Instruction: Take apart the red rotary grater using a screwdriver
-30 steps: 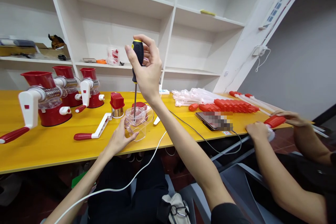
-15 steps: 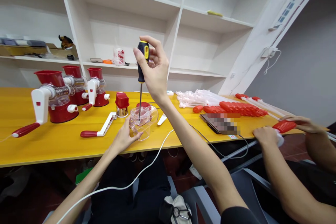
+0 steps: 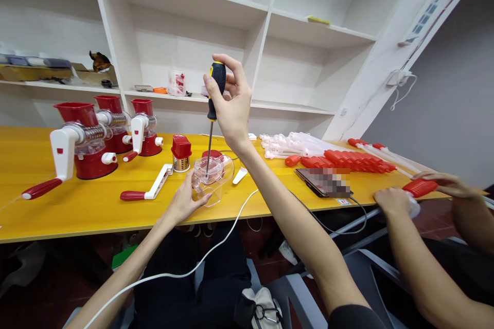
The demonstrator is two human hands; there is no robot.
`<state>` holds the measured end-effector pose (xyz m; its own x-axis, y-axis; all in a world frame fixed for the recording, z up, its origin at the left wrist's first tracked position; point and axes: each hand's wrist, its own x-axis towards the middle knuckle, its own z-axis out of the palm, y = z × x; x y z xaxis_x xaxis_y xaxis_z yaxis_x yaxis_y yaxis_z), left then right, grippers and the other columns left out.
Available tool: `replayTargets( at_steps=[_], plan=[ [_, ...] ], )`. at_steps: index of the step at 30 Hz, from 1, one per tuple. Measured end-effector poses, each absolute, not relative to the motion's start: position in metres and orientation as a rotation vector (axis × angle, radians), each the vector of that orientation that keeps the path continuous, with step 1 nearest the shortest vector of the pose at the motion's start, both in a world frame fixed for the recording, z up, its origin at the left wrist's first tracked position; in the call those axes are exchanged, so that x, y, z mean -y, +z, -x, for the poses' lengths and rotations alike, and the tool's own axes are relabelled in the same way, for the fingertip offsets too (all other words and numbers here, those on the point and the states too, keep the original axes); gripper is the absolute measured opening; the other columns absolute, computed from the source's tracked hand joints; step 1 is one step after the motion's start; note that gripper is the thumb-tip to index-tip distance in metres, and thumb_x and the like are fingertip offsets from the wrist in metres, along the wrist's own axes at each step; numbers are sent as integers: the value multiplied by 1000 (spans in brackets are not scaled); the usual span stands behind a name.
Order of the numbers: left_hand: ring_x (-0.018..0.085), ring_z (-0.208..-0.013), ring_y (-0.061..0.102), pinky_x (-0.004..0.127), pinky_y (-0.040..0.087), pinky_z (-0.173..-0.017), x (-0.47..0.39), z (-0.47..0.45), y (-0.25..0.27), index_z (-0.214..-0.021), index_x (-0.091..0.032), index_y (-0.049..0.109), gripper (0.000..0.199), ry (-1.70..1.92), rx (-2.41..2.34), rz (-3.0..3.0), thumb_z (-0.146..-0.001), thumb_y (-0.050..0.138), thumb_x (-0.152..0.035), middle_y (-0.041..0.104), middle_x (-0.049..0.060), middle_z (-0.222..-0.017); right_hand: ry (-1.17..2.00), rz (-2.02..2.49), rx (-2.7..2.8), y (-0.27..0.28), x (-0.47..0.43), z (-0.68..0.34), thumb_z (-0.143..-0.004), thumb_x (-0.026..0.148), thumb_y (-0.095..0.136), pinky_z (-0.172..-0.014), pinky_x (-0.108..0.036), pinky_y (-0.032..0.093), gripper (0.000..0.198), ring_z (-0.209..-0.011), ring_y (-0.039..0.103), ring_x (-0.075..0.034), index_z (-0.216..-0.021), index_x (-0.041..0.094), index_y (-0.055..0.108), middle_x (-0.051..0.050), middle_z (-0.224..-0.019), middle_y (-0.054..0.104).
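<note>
My right hand (image 3: 233,105) grips the black-and-yellow handle of a screwdriver (image 3: 210,144), held almost upright. Its tip reaches into a clear plastic housing (image 3: 219,185) on the yellow table; I cannot make out a screw there. Fingers and thumb of my left hand (image 3: 185,200) are closed round the housing's left side, steadying it. Behind the housing lies a red part (image 3: 211,153), partly hidden. Just left stands a red hopper piece on a metal grater drum (image 3: 181,157). A white crank with a red handle (image 3: 150,190) lies near my left hand.
Assembled red rotary graters (image 3: 90,164) stand at the left. A white flat piece (image 3: 240,175) lies right of the housing. A tablet-like device (image 3: 320,182), red handles (image 3: 355,160) and a white cable (image 3: 216,247) are further right or in front. A co-worker's hands (image 3: 393,200) hold a red-handled part.
The screwdriver handle has turned in my right hand, its yellow patch now facing away. The tip stays inside the housing. The whole view has shifted slightly.
</note>
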<state>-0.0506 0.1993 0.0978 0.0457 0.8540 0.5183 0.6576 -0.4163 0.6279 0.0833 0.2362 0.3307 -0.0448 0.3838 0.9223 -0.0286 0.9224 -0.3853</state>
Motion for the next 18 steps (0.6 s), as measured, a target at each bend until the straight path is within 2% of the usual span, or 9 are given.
replayTargets(
  at_steps=[3, 5, 9, 13, 18],
  plan=[
    [36, -130, 56, 52, 46, -106, -199, 51, 98, -147, -18, 26, 87, 1304, -1553, -2099, -81, 68, -57, 54, 19, -142, 439, 213, 1526, 330, -237, -83, -86, 69, 55, -82, -28, 59, 54, -90, 68, -13, -123, 30, 51, -3, -101, 65],
    [36, -131, 55, 53, 46, -108, -200, 51, 98, -147, -18, 26, 87, 1305, -1548, -2098, -81, 68, -57, 54, 19, -143, 470, 203, 1529, 329, -237, -83, -86, 73, 50, -80, -26, 59, 59, -90, 69, -12, -127, 31, 48, -2, -101, 65],
    [36, -133, 53, 54, 42, -111, -200, 51, 98, -148, -18, 26, 90, 1323, -1525, -2054, -80, 69, -58, 51, 19, -145, 534, 229, 1569, 329, -230, -85, -86, 75, 48, -64, -20, 58, 62, -79, 68, -9, -130, 32, 44, -2, -105, 64],
    [34, -132, 54, 52, 43, -111, -201, 54, 100, -146, -21, 31, 87, 1367, -1418, -1955, -78, 73, -55, 52, 16, -146, 573, 237, 1623, 329, -223, -90, -81, 71, 59, -55, -18, 56, 64, -68, 65, -7, -130, 32, 45, 0, -99, 63],
    [33, -138, 49, 51, 41, -114, -206, 58, 101, -147, -21, 29, 92, 1413, -1220, -1778, -75, 78, -51, 47, 18, -150, 510, 245, 1449, 326, -225, -108, -86, 58, 62, -54, -19, 56, 55, -77, 69, -11, -130, 31, 42, -3, -103, 63]
  ],
)
